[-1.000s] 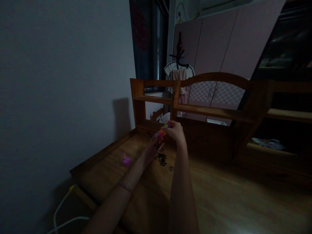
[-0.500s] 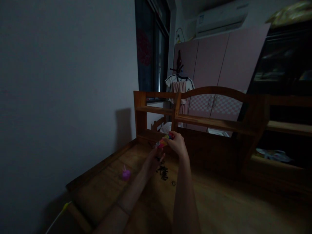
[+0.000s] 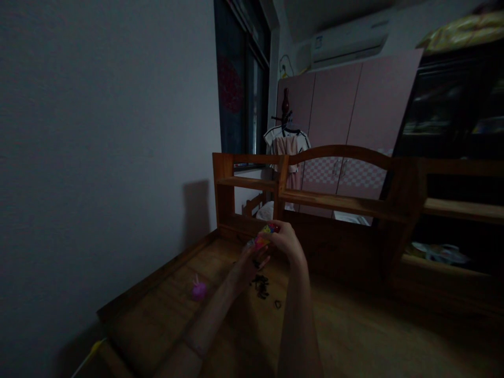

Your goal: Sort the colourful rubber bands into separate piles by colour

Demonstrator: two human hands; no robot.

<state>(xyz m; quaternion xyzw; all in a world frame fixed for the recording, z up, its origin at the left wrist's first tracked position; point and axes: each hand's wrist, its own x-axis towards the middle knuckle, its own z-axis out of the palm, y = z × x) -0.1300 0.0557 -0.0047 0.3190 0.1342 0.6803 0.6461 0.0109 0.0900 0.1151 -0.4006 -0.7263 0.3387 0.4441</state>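
Above the table, a small multicoloured packet (image 3: 261, 240) with a clear lower end is held at a slant between both hands. My right hand (image 3: 286, 241) is closed around its upper red end. My left hand (image 3: 244, 266) pinches the clear lower end, its other fingers spread beneath. Just below the hands, several small black bands (image 3: 261, 287) lie in a loose heap on the wooden table (image 3: 346, 331). One black loop (image 3: 277, 304) rests apart on their right. To the left stands a small purple container (image 3: 199, 290) with two ear-like points.
A wooden shelf unit (image 3: 281, 176) rises along the table's far edge, with a plastic bag (image 3: 439, 252) in its right part. The white wall (image 3: 118, 157) borders the left side. Behind are clothes on a stand (image 3: 286, 144) and a pink wardrobe (image 3: 334, 110). The room is dim.
The view has tilted up slightly, so everything sits a little lower in the picture. Both hands keep hold of the packet in nearly the same pose.
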